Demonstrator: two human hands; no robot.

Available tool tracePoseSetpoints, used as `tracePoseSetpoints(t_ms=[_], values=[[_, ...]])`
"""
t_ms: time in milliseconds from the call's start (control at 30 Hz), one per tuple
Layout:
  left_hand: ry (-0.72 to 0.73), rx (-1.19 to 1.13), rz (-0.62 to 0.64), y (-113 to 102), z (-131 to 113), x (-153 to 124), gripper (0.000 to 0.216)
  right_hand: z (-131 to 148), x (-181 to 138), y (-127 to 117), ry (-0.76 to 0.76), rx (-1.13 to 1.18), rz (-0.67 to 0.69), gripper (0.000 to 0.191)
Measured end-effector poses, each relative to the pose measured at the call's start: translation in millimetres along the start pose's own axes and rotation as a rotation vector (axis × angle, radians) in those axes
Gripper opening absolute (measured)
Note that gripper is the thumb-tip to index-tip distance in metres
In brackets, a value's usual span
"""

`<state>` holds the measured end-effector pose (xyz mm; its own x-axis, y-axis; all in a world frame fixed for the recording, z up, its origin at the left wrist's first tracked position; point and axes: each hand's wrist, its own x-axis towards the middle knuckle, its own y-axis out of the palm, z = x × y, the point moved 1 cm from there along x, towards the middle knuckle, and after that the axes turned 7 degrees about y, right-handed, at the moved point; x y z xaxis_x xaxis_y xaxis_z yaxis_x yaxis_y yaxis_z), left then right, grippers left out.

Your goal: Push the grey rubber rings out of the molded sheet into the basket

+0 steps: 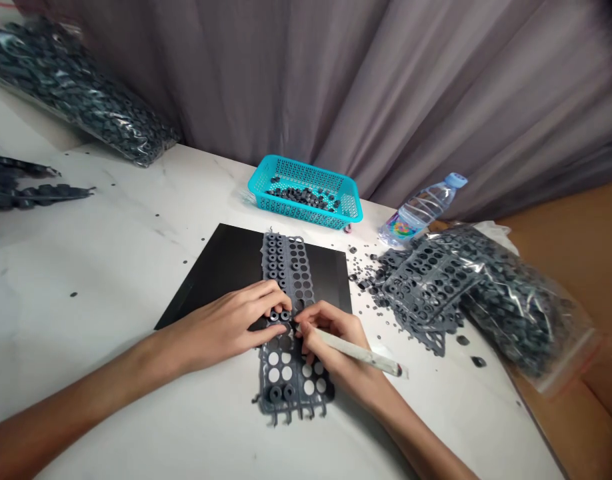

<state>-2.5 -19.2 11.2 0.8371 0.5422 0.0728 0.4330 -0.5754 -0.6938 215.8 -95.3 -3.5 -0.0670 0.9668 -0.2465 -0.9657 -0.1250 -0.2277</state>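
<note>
A long grey rubber sheet (299,273) with rows of round holes and ring-shaped pieces lies across a black board (209,270), its near end over the white table. My left hand (241,313) bears on the sheet's middle from the left, with bent fingers and thumb on either side of some rings. In my right hand (336,333) is a white pen-like tool (361,351), gripped between thumb and fingers. Its tip end points at the sheet beside my left fingertips; the contact point is hidden. Two rings (282,393) sit at the sheet's near end.
A turquoise basket (306,217) holding small black pieces stands behind the board. To the right are a water bottle (421,210), a pile of punched sheets (416,293) and a bag of black parts (511,313). Another full bag (81,93) lies back left. Small scraps dot the table.
</note>
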Motion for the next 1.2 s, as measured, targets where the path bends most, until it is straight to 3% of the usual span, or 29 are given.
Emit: tracePoseSetpoints(t_ms=[900,1100,1200], values=[[0.087,0.025,-0.027,-0.3,6.0,1.2,0.02,-4.3,-0.9,0.9,-0.001,-0.086,-0.026,0.011],[0.279,0.281,-0.066,15.1,5.5,0.2,0.026,1.0,0.2,4.3,-0.053,-0.127,-0.055,0.012],[0.4,0.344,-0.231,20.0,2.7,-2.3,0.026,4.9,-0.9,7.3,-0.115,-0.183,-0.093,0.013]])
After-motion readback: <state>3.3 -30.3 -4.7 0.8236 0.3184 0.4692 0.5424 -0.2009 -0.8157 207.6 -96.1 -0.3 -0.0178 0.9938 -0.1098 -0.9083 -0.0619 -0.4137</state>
